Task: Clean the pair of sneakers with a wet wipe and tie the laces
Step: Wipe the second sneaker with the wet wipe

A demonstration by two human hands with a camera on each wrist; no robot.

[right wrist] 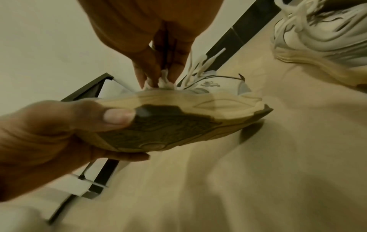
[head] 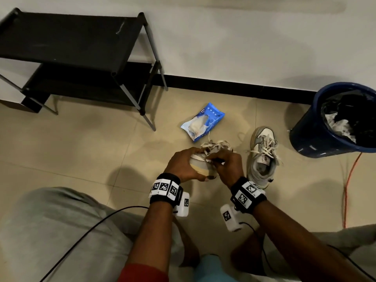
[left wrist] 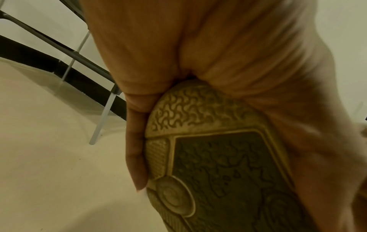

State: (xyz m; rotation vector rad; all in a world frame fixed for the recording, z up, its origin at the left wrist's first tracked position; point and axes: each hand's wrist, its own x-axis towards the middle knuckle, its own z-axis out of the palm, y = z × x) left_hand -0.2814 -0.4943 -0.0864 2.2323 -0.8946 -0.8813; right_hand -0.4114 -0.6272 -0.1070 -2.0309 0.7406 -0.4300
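Observation:
My left hand (head: 184,165) grips the toe end of a white and grey sneaker (head: 203,159), held above the floor and tipped on its side. Its patterned tan sole (left wrist: 214,160) fills the left wrist view, my fingers (left wrist: 137,141) curled round its edge. My right hand (head: 225,162) pinches a crumpled white wet wipe (right wrist: 164,81) against the sneaker's upper (right wrist: 214,85), just above the sole's rim. The loose laces (head: 215,144) spill out beyond my hands. The second sneaker (head: 263,157) stands on the floor to the right, laces untied.
A blue pack of wet wipes (head: 202,121) lies open on the tiled floor beyond the hands. A blue bin (head: 335,119) with a black liner stands at right, an orange cable (head: 350,180) beside it. A black shoe rack (head: 77,58) stands against the wall at left.

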